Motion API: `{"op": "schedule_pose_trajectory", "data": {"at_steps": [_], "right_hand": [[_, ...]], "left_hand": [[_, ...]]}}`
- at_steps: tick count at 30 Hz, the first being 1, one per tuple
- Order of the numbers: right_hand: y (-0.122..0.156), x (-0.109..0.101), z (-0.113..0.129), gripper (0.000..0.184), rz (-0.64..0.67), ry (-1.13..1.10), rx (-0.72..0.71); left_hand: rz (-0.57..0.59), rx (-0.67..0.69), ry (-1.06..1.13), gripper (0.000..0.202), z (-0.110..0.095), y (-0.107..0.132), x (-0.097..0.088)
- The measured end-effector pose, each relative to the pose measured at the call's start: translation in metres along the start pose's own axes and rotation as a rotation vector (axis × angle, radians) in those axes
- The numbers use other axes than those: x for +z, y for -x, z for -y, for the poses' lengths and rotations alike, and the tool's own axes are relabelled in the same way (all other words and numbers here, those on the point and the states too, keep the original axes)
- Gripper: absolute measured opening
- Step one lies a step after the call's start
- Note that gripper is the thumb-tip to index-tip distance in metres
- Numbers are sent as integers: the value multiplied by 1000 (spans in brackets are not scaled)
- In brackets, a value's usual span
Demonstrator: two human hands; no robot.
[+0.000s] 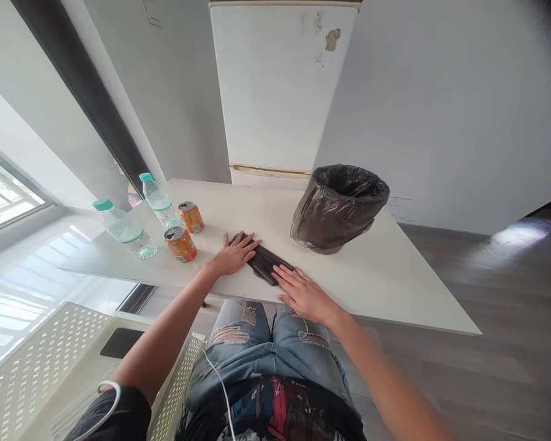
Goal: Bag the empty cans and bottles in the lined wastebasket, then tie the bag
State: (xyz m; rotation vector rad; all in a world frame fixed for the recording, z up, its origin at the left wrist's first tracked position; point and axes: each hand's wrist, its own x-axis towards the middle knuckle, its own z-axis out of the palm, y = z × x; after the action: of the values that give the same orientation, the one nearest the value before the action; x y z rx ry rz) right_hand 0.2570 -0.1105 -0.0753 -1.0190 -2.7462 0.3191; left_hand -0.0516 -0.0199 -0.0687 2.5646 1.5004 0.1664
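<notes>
A flat, folded black plastic bag (266, 260) lies slantwise on the white table (239, 199) in front of me. Flat on its far left end rests my left hand (234, 254), fingers spread. My right hand (303, 294) lies over its near right end, fingers stretched out and touching the plastic. Neither hand grips anything. Beyond my right hand stands a bin lined with a dark plastic bag (335, 220), whose edge is folded over the rim.
To the left stand two orange drink cans (180, 245) and two clear bottles with green caps (126, 229). A white perforated basket (41, 367) with a dark flat item (120, 343) is at lower left. Behind the table is a white fridge (280, 92). A white cable (223, 386) hangs before me.
</notes>
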Motion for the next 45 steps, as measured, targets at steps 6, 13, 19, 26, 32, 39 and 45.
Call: {"op": "schedule_pose_trajectory", "data": {"at_steps": [6,13,19,26,32,39,45], "right_hand": [[3,0,9,55,-102,-100,7],[-14,-4,5,35,-748,-276,535],[-91,-32,-18,21,-388,-338,702],[-133,-21,-19,22,-241,-438,691],[-107,-17,-11,16,-383,-594,609],[-83,-39,6,56,-498,-899,337],[-72,-53,11,32,-493,-641,398]], "left_hand": [[-234,-201,-44,58,-6,1,-5],[-393,-650,280,29,-45,45,-15],[-316,-672,443,21,-70,33,-8],[-404,-636,543,29,-72,19,0],[-688,-500,1056,26,-71,25,10],[-714,-331,1237,43,-69,28,-12],[-645,-124,716,23,-68,38,-38]]}}
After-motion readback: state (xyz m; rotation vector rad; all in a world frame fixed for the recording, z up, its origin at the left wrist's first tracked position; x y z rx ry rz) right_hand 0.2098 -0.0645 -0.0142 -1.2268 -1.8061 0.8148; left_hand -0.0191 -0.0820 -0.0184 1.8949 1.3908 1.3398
